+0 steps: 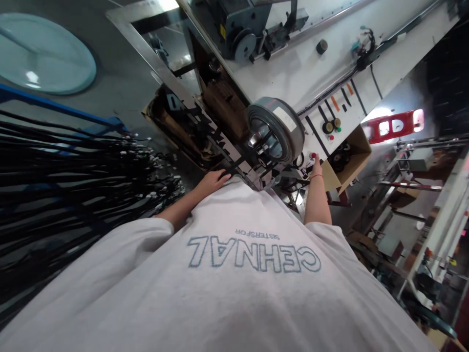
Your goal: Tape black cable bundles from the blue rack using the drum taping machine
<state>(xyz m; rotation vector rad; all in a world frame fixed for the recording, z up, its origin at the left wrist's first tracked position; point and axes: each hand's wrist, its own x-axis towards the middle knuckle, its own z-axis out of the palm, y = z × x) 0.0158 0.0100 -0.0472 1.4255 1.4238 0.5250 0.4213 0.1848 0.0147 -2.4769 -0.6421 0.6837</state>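
Note:
My left hand [213, 182] is at the front edge of the machine frame, close to my shirt. Its fingers are closed on a dark strip [236, 163] that runs toward the large grey reel [295, 124]. Out to the right, my right hand [315, 169] reaches to the white front panel, with one finger stretched to a red button [313, 155]. The other fingers of that hand are partly hidden. The grey reel bears a white label and stands between my two hands.
Bundles of black cables [73, 181] hang from a blue rack [58, 108] at left. A cardboard box [351, 168] with dark coils sits beside my right hand. Black rollers and a motor unit [242, 29] are on the white machine bed [293, 73]. A red stool [397, 126] stands farther right.

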